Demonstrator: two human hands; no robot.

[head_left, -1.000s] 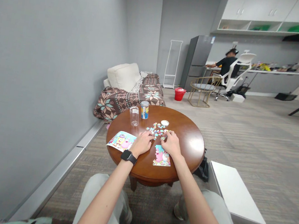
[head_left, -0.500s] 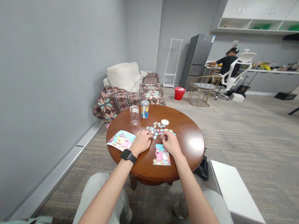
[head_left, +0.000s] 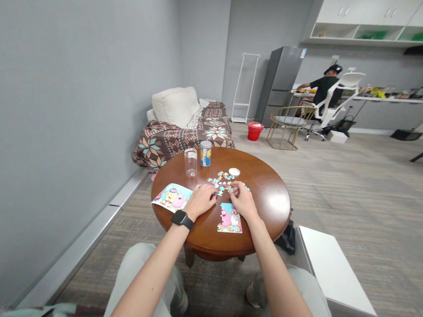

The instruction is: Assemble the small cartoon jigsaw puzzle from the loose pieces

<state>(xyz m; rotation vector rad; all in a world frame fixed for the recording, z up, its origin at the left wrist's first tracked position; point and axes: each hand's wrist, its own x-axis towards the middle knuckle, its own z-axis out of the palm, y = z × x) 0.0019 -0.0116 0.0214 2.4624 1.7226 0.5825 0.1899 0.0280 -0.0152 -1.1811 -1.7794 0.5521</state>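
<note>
Loose jigsaw puzzle pieces (head_left: 222, 185) lie scattered in the middle of the round wooden table (head_left: 266, 187). My right hand (head_left: 243, 200) reaches over their right side, thumb and index finger apart, with pieces at the fingertips. Just below it is a partly joined puzzle (head_left: 230, 220) showing a pink figure and a white one. My left hand (head_left: 202, 200), wearing a black watch (head_left: 182, 219), rests on the table with loosely bent fingers beside the pieces. To its left lies a cartoon picture sheet (head_left: 172, 197), its right edge partly covered by that hand.
A clear plastic jar (head_left: 191, 163), a printed can (head_left: 204, 154) and a white lid (head_left: 234, 172) stand toward the table's back. A patterned couch (head_left: 183, 133) is behind. A white box (head_left: 332, 267) sits right of the table. A person (head_left: 326, 88) sits at the far counter.
My right hand's fingers have shifted slightly among the loose pieces, moving a little away from me. My left hand stays in nearly the same place. The joined puzzle looks unchanged.
</note>
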